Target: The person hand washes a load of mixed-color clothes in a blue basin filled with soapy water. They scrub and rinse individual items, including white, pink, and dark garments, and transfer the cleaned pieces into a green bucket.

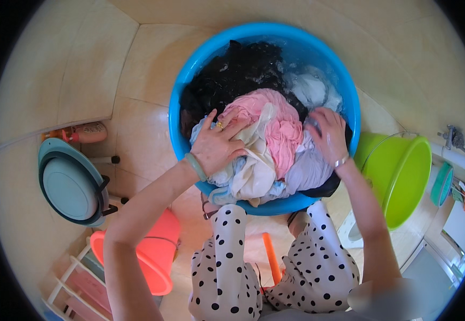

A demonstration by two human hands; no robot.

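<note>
A big round blue tub [174,125] stands on the floor in front of my knees, filled with water and wet laundry. My left hand [219,140] lies with fingers spread on the near left of the heap, touching pink cloth [262,104] and white cloth [255,174]. At the right side, my right hand [327,134] rests with bent fingers on grey-lilac cloth [310,167]; its fingertips are partly hidden. Black cloth [237,69] soaks at the far left of the tub. A pale garment [312,88] sits under water at the far right.
A lime green bucket [403,176] stands right of the tub. On the left are a grey-blue folding basin [69,184], a coral bucket [157,257] and a white rack [77,262]. A pink bottle [90,132] lies by the wall. A tap [451,136] is at the right.
</note>
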